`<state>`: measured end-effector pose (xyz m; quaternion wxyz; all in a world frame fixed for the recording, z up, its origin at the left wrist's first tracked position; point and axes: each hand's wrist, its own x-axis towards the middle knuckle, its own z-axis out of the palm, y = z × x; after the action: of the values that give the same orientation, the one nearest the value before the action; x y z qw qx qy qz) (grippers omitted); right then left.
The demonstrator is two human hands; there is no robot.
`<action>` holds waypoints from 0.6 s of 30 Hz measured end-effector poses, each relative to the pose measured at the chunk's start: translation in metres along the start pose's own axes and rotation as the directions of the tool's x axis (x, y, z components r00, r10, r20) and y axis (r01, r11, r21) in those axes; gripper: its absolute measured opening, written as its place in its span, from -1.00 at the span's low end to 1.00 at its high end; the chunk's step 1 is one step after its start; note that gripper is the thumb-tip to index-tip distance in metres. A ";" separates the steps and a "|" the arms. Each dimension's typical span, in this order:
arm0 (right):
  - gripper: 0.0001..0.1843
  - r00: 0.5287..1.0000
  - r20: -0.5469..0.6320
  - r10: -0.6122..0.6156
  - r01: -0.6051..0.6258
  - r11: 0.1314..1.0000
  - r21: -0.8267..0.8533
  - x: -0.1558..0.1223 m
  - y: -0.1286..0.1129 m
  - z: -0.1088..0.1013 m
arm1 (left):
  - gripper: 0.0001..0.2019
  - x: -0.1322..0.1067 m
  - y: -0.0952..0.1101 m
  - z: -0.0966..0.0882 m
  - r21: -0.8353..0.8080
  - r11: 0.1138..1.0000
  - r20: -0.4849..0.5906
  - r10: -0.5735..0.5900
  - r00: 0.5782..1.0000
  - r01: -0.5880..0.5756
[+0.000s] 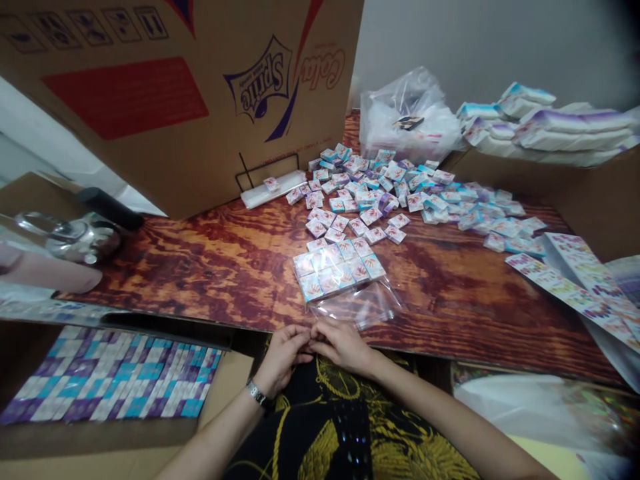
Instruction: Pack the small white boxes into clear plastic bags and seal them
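Observation:
At the table's front edge, my left hand (284,353) and my right hand (345,343) meet with fingertips pinched together. Whatever is between the fingers, if anything, is too small to make out. A silver watch sits on my left wrist. Just beyond my hands lies a clear plastic bag (367,308), its loose end toward me and close to my right hand. Inside its far part, small white boxes (330,279) with pink and blue print lie in two neat rows.
Many loose small boxes (370,193) are heaped behind the bag. A tall carton (165,133) stands at left, near a flat stack of clear bags (275,189). Below left is an open carton of packed boxes (115,373). Printed card sheets (575,287) lie at right.

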<state>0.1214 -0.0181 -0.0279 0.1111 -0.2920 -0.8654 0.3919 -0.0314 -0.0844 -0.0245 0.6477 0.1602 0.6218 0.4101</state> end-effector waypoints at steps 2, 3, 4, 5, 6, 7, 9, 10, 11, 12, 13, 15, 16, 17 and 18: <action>-0.96 1.000 0.022 0.000 0.001 1.000 -0.031 0.002 -0.001 0.001 | -0.64 0.001 0.001 -0.001 0.012 1.000 0.000 0.011 1.000 -0.011; -0.97 0.999 0.037 -0.007 0.008 0.999 -0.046 0.003 -0.001 0.002 | -0.64 0.001 0.001 -0.001 0.021 1.000 -0.001 0.019 1.000 -0.019; -0.97 0.999 0.051 -0.015 0.018 0.998 -0.060 0.004 -0.001 0.002 | -0.64 0.002 0.000 -0.001 0.029 0.999 -0.003 0.028 1.000 -0.028; -0.97 0.998 0.060 -0.020 0.024 0.997 -0.069 0.004 -0.001 0.002 | -0.63 0.003 0.000 -0.001 0.035 0.999 -0.004 0.038 0.999 -0.038; -0.96 0.998 0.062 -0.020 0.025 0.997 -0.071 0.004 -0.001 0.002 | -0.62 0.004 -0.001 0.000 0.040 0.998 -0.006 0.045 0.999 -0.045; -0.95 0.998 0.061 -0.016 0.020 0.998 -0.066 0.003 -0.001 0.001 | -0.61 0.005 -0.002 0.000 0.043 0.998 -0.007 0.050 0.999 -0.049; -0.92 0.999 0.051 0.000 0.002 0.999 -0.035 -0.001 -0.002 -0.003 | -0.59 0.006 -0.004 0.001 0.044 0.998 -0.015 0.055 0.998 -0.054; -0.91 0.999 0.041 0.009 -0.009 1.000 -0.012 -0.004 -0.003 -0.006 | -0.58 0.007 -0.005 0.000 0.046 0.997 -0.023 0.058 0.998 -0.057; -0.90 0.999 0.025 0.023 -0.023 1.000 0.010 -0.008 -0.001 -0.011 | -0.57 0.008 -0.005 -0.001 0.049 0.997 -0.032 0.062 0.998 -0.060; -0.88 0.999 0.001 0.045 -0.045 0.999 0.027 -0.014 0.001 -0.018 | -0.57 0.009 -0.005 -0.003 0.055 0.996 -0.041 0.066 0.997 -0.063; -0.85 0.996 -0.036 0.080 -0.078 0.996 0.037 -0.021 0.007 -0.028 | -0.56 0.010 -0.004 -0.005 0.065 0.996 -0.047 0.068 0.997 -0.065; -0.79 0.970 -0.163 0.180 -0.176 0.984 0.038 -0.041 0.027 -0.055 | -0.54 0.012 -0.002 -0.011 0.095 0.994 -0.046 0.064 0.997 -0.060; -0.76 0.938 -0.252 0.237 -0.235 0.971 0.037 -0.055 0.042 -0.073 | -0.53 0.012 -0.001 -0.014 0.113 0.992 -0.040 0.061 0.997 -0.056; -0.73 0.888 -0.360 0.285 -0.290 0.956 0.040 -0.070 0.059 -0.095 | -0.52 0.013 0.001 -0.016 0.131 0.990 -0.033 0.057 0.998 -0.052; -0.72 0.815 -0.465 0.346 -0.362 0.930 0.057 -0.088 0.076 -0.119 | -0.52 0.013 0.002 -0.018 0.150 0.987 -0.026 0.055 0.998 -0.051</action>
<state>0.2744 0.0424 -0.0020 0.2363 -0.5352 -0.7499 0.3088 -0.0505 -0.0795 -0.0351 0.6134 0.2185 0.6558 0.3820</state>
